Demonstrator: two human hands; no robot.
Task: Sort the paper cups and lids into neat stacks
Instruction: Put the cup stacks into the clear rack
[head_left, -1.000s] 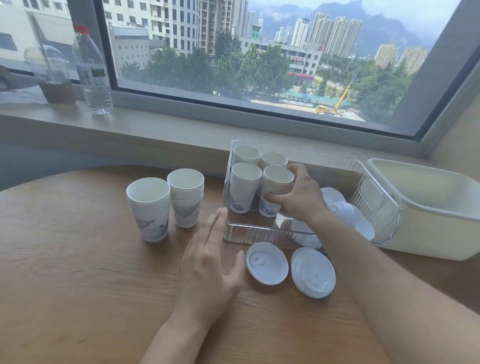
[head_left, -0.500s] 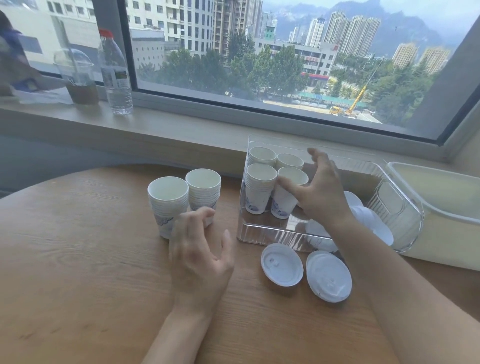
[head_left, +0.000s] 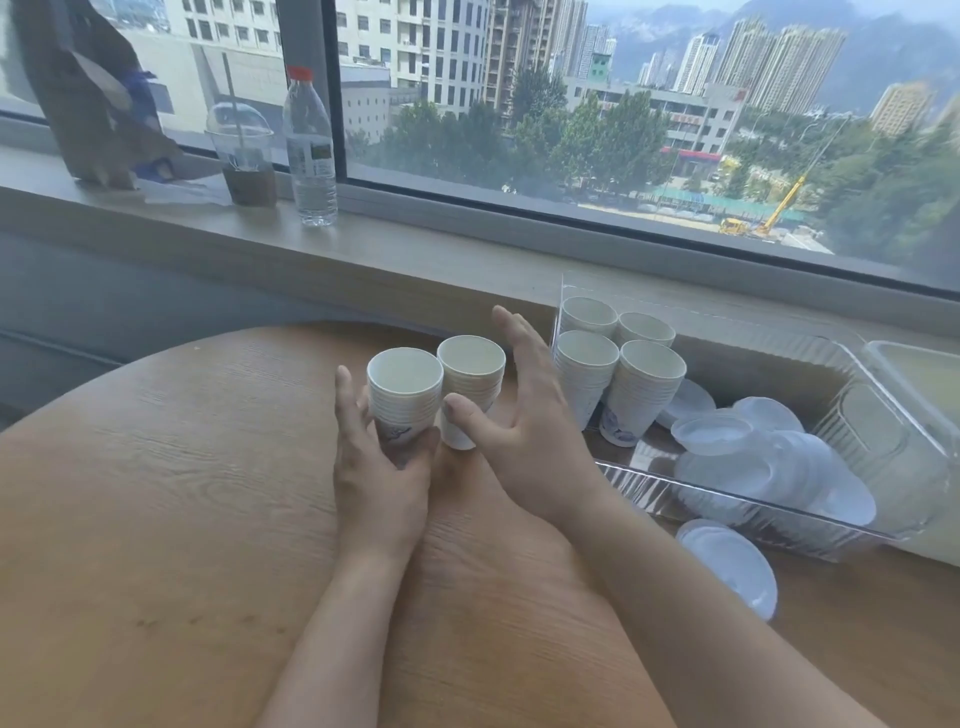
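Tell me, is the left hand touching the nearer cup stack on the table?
Touching. The head view shows the left hand with fingers and thumb wrapped around the lower part of the nearer cup stack.

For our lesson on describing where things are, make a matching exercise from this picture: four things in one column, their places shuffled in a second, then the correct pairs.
Things
1. water bottle
2. left hand
3. loose lid
4. four cup stacks

Places
A. inside the clear tray
B. on the window sill
C. on the table, in front of the tray
D. around the nearer cup stack on the table

Pairs: 1-B, 2-D, 3-C, 4-A
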